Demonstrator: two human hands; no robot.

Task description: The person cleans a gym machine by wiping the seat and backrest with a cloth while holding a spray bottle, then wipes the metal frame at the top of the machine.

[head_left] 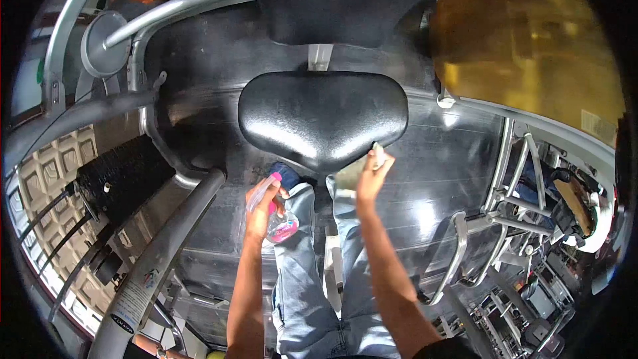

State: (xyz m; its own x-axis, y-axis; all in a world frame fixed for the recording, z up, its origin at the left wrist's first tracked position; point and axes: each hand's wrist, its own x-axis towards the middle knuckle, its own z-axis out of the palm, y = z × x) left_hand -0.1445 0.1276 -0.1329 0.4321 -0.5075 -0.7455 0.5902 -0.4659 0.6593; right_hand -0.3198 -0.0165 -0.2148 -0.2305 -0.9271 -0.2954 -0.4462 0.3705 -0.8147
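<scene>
My left hand [261, 205] is wrapped round a clear spray bottle [283, 227] with a pink nozzle and some pink liquid in it, held over my left leg. My right hand [374, 176] grips a pale cloth [352, 176], its fingers near the lower right edge of a black padded seat [323, 116]. Part of the cloth hangs below the seat in front of my right knee. Bright reflections lie along the seat's lower edge.
A black backrest [325, 6] rises beyond the seat. Silver machine frames [166, 246] stand at the left beside black weights [123, 179]. A yellowish panel [525, 40] is at the upper right, with more metal equipment [525, 219] below it.
</scene>
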